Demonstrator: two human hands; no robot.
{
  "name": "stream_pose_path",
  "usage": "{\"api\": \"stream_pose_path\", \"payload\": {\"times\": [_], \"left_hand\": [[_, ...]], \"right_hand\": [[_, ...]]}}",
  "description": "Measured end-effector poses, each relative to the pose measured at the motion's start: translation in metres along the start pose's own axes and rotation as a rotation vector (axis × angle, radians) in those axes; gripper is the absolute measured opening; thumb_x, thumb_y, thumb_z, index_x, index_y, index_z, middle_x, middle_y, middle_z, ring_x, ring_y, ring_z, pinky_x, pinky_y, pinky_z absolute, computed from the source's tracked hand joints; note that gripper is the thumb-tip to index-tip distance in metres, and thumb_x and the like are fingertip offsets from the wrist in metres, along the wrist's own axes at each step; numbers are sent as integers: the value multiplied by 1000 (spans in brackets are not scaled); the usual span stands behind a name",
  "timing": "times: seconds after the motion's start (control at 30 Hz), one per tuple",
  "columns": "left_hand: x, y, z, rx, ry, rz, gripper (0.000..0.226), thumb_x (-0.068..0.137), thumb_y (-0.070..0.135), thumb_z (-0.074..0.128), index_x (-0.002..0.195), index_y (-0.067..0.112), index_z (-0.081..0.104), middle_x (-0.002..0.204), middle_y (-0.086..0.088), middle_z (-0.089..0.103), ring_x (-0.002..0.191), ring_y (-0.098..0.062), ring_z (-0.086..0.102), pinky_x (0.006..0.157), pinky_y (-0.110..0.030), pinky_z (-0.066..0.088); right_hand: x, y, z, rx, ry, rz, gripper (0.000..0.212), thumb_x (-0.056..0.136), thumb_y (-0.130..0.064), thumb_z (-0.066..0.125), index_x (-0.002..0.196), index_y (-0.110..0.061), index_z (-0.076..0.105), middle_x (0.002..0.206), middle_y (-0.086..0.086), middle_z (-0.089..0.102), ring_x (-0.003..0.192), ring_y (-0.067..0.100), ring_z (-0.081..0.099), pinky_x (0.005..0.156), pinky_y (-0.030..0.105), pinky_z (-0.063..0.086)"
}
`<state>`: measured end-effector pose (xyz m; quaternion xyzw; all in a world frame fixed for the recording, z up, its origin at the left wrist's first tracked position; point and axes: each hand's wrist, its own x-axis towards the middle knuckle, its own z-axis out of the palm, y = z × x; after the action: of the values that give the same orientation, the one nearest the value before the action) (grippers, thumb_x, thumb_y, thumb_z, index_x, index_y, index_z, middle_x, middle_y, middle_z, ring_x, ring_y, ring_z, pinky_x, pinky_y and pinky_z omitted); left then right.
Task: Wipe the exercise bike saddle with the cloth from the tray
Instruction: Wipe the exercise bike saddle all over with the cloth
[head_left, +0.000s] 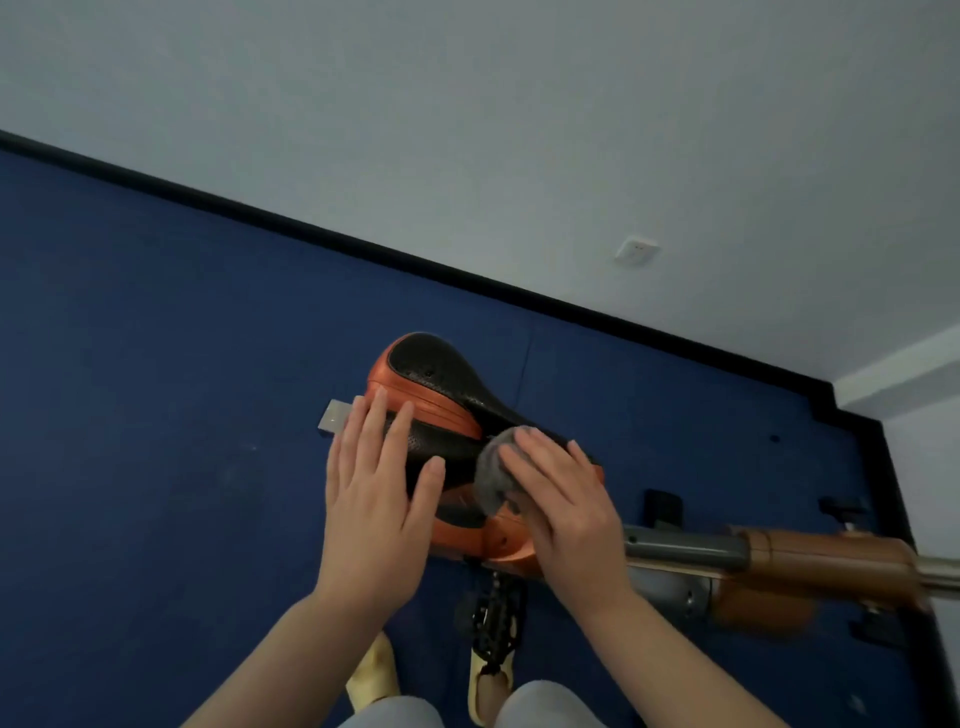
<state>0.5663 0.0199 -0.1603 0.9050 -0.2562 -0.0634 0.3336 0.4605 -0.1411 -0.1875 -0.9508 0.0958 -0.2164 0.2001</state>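
Note:
The exercise bike saddle (436, 384) is black with orange sides and sits in the middle of the view above a blue floor. My right hand (563, 504) presses a small grey cloth (491, 470) flat against the saddle's near right part, fingers spread over the cloth. My left hand (374, 483) lies flat on the saddle's left side with its fingers apart and holds nothing. No tray is in view.
The bike's orange and grey frame tube (779, 558) runs off to the right. A black pedal (491, 618) hangs below the saddle, above my feet in pale slippers (374, 675). A small grey plate (335, 415) lies on the blue floor (156, 415). A white wall (519, 130) with a socket (636, 251) stands behind.

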Motion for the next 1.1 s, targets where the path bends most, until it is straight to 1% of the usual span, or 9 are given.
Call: {"api": "stream_pose_path", "payload": {"times": [0.1,0.23,0.33,0.43,0.6,0.73,0.83,1.0,1.1], "left_hand": [[3,1,4,50,-7,-2,64,91,55,17,148,25,17,158,8,1,142,-3,-16,114,-25,-14],[4,2,10,95,-17,0,67,91,53,19,149,21,12,159,3,-1,142,-8,-19,116,-36,-12],[5,7,15,88,-17,-28,68,90,54,18,149,21,10,159,3,-4,142,-10,-21,116,-41,-12],[6,5,15,93,-29,-33,69,89,54,18,150,22,10,159,4,-4,142,-10,-21,116,-44,-11],[7,8,17,118,-10,-53,70,88,53,18,149,21,11,159,3,-2,142,-10,-21,116,-42,-12],[8,13,21,112,38,-77,68,88,52,21,148,20,17,159,1,5,143,-11,-15,116,-42,-9],[12,11,15,63,78,-71,60,90,48,27,145,25,23,157,6,14,144,-10,-1,115,-39,-1],[40,-2,1,-82,176,-146,48,94,40,36,141,32,30,152,11,24,136,-8,20,110,-38,15],[44,-8,2,-273,173,-233,45,95,34,40,139,36,32,150,15,28,132,3,23,109,-32,22]], "right_hand": [[-10,8,0,8,64,55,39,91,-15,60,130,-16,56,140,2,51,135,14,41,111,42,35],[5,-30,26,58,124,215,39,92,-17,55,131,-14,55,138,2,53,136,13,39,114,38,32],[9,-22,16,11,29,103,38,95,-21,51,133,-15,53,139,2,52,135,13,41,113,37,33],[-12,9,-8,-61,-2,44,43,89,-11,63,131,-13,56,140,3,51,134,15,42,110,38,38],[-15,11,-14,78,190,352,39,90,-13,57,129,-8,56,139,2,51,132,11,44,110,29,37],[6,0,-13,137,52,259,38,90,-10,61,128,-11,59,136,2,54,132,11,44,112,29,35],[2,11,-26,111,-46,242,42,91,-15,60,132,-17,55,141,-4,50,134,6,39,112,26,34],[-3,11,-24,110,40,262,44,85,-8,66,128,-15,59,137,-2,53,130,11,47,110,26,35],[18,-6,-8,87,1,117,40,84,-8,68,124,-9,62,133,6,58,128,17,50,108,34,40]]}}
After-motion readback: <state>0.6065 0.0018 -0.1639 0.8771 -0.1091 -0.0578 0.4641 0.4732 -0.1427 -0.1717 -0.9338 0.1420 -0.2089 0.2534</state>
